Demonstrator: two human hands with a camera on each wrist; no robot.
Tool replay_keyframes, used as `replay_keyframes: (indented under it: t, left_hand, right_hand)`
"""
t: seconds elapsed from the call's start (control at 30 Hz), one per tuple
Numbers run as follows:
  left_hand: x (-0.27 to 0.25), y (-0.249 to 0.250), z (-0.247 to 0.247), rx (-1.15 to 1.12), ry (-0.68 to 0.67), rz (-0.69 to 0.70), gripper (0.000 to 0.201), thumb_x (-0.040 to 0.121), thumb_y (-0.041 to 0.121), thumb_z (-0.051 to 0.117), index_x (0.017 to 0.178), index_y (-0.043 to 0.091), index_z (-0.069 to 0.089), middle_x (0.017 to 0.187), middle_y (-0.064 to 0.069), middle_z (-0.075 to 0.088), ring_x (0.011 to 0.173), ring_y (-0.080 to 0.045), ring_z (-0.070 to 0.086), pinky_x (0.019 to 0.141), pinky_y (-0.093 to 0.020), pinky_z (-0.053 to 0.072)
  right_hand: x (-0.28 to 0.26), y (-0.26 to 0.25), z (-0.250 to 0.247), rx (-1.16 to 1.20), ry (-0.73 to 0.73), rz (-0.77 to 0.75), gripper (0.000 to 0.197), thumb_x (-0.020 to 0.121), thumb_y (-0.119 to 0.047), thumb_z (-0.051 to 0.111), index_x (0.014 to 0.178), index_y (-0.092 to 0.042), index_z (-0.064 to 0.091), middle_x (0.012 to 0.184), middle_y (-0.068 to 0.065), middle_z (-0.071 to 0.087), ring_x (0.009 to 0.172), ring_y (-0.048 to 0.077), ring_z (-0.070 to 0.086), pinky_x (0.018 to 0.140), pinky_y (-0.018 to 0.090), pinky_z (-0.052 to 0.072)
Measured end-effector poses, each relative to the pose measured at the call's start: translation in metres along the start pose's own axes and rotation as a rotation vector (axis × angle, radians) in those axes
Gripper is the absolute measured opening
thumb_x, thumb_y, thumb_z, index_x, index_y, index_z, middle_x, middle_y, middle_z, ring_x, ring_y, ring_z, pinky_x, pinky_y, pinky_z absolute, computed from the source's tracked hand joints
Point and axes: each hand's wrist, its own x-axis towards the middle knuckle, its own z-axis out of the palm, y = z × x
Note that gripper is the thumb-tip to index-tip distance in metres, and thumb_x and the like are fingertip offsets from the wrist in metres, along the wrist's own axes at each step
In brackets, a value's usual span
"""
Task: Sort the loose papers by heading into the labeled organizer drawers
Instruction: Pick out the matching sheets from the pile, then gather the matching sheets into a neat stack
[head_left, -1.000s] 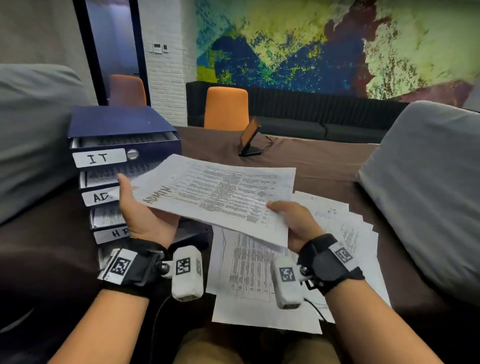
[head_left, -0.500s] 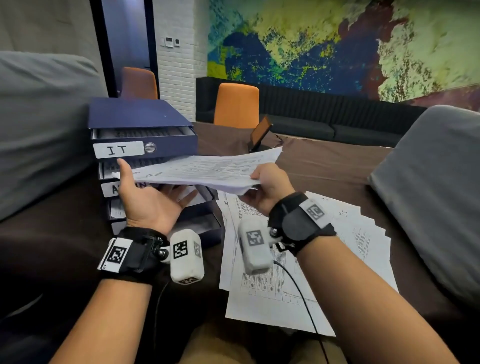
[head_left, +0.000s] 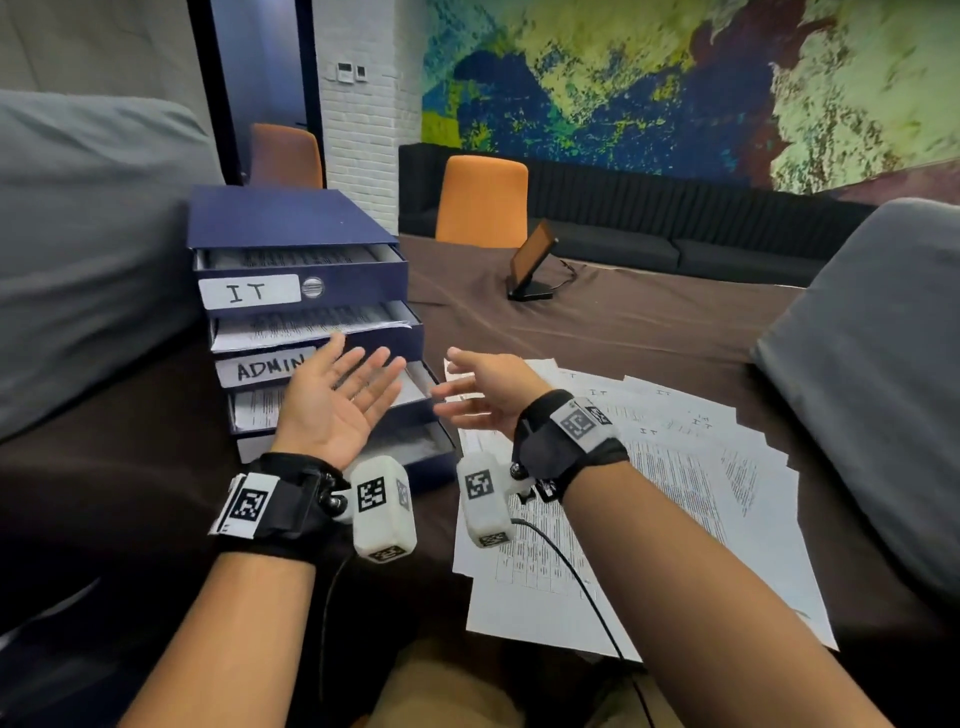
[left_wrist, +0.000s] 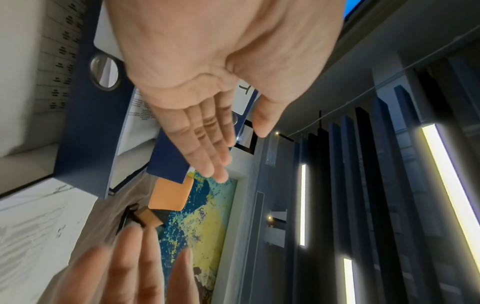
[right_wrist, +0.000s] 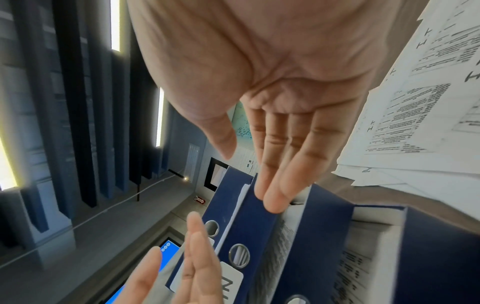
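A dark blue drawer organizer (head_left: 291, 223) stands on the table at the left, its drawers pulled out and holding printed sheets. The top drawer is labelled IT (head_left: 249, 292), the second ADMIN (head_left: 267, 368); lower labels are hidden behind my hands. A sheet (head_left: 311, 330) lies in the ADMIN drawer. My left hand (head_left: 337, 400) hovers palm-up, fingers spread, just in front of that drawer, holding nothing. My right hand (head_left: 478, 397) hovers open beside it, also empty. Loose papers (head_left: 675, 467) lie fanned on the table to the right, several headed IT.
A brown cloth covers the table (head_left: 649, 322). A small tablet on a stand (head_left: 532, 262) sits at the far middle. Grey cushions (head_left: 872, 364) flank both sides. An orange chair (head_left: 480, 200) stands behind the table.
The sheet headed ADMIN that both hands carried has gone into the ADMIN drawer. Both hands have let go and now hover open in front of the organizer.
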Motion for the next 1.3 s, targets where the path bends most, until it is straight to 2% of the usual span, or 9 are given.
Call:
replay_keyframes:
  t: [0.1,0.27,0.37,0.43,0.63,0.83,1.03,1.17,1.3]
  left_hand:
    - [0.004,0.001,-0.001,0.049,-0.002,0.090,0.025,0.100,0.033,0.056,0.112,0.013,0.063,0.131,-0.008,0.067,0.094,-0.021,0.076,0.071,-0.029,0.061]
    - [0.023,0.020,-0.006,0.097,0.001,0.224,0.049,0.102,0.031,0.051,0.149,0.023,0.042,0.152,0.002,0.048,0.104,-0.026,0.073,0.085,-0.036,0.059]
    - [0.029,0.023,-0.004,0.080,-0.022,0.204,0.060,0.102,0.033,0.050,0.156,0.027,0.026,0.161,0.000,0.032,0.109,-0.031,0.071,0.093,-0.042,0.055]
    - [0.024,0.015,0.004,0.115,-0.056,0.198,0.057,0.102,0.034,0.050,0.155,0.024,0.030,0.159,-0.003,0.036,0.110,-0.031,0.070,0.096,-0.043,0.054]
    - [-0.003,-0.069,0.018,0.430,-0.139,-0.082,0.032,0.102,0.033,0.052,0.125,0.013,0.060,0.124,-0.010,0.070,0.095,-0.027,0.074,0.082,-0.039,0.057]
    - [-0.017,-0.143,0.017,0.696,-0.240,-0.347,0.029,0.101,0.030,0.057,0.124,0.014,0.062,0.117,-0.008,0.072,0.100,-0.027,0.074,0.085,-0.037,0.061]
    - [-0.017,-0.170,-0.001,0.663,-0.160,-0.464,0.021,0.099,0.025,0.062,0.118,0.015,0.060,0.126,-0.015,0.064,0.115,-0.028,0.065,0.095,-0.043,0.055]
    - [-0.010,-0.169,-0.008,0.641,-0.138,-0.454,0.018,0.100,0.021,0.060,0.116,0.013,0.060,0.126,-0.018,0.064,0.114,-0.030,0.066,0.095,-0.044,0.055]
    - [-0.006,-0.173,-0.013,0.647,-0.146,-0.435,0.020,0.100,0.020,0.059,0.118,0.011,0.061,0.125,-0.018,0.066,0.113,-0.029,0.067,0.092,-0.042,0.056]
  right_hand:
    - [-0.003,0.010,-0.006,-0.046,0.011,-0.012,0.022,0.100,-0.035,0.054,0.102,-0.013,0.057,0.083,0.007,0.068,0.064,0.020,0.067,0.052,0.022,0.051]
    - [-0.010,0.022,-0.020,-0.082,0.001,-0.019,0.021,0.100,-0.033,0.054,0.100,-0.013,0.061,0.086,0.009,0.068,0.067,0.021,0.066,0.055,0.024,0.052]
    - [-0.012,0.035,-0.032,-0.092,0.036,-0.032,0.030,0.098,-0.033,0.057,0.114,-0.009,0.064,0.090,0.011,0.070,0.073,0.023,0.068,0.057,0.026,0.053]
    - [-0.014,0.049,-0.044,-0.093,0.067,-0.044,0.030,0.098,-0.032,0.058,0.115,-0.008,0.063,0.089,0.011,0.070,0.073,0.023,0.068,0.057,0.026,0.053]
    - [-0.036,0.100,-0.103,-0.187,0.261,0.006,0.028,0.099,-0.030,0.059,0.113,-0.007,0.064,0.093,0.011,0.072,0.070,0.019,0.068,0.058,0.029,0.054]
    - [-0.069,0.162,-0.163,-0.410,0.574,-0.038,0.015,0.095,-0.029,0.064,0.100,-0.016,0.068,0.097,0.002,0.071,0.087,0.017,0.065,0.080,0.038,0.055]
    - [-0.080,0.184,-0.185,-0.332,0.662,-0.022,0.014,0.089,-0.031,0.070,0.092,-0.018,0.070,0.090,-0.001,0.069,0.086,0.020,0.064,0.090,0.046,0.055]
    - [-0.078,0.174,-0.210,-0.451,0.847,0.106,0.046,0.085,-0.047,0.071,0.119,-0.018,0.062,0.127,0.009,0.062,0.118,0.030,0.057,0.103,0.047,0.045]
    - [-0.088,0.181,-0.222,-0.750,0.873,0.418,0.098,0.068,-0.065,0.077,0.145,-0.022,0.035,0.145,0.013,0.045,0.135,0.035,0.037,0.110,0.050,0.031]
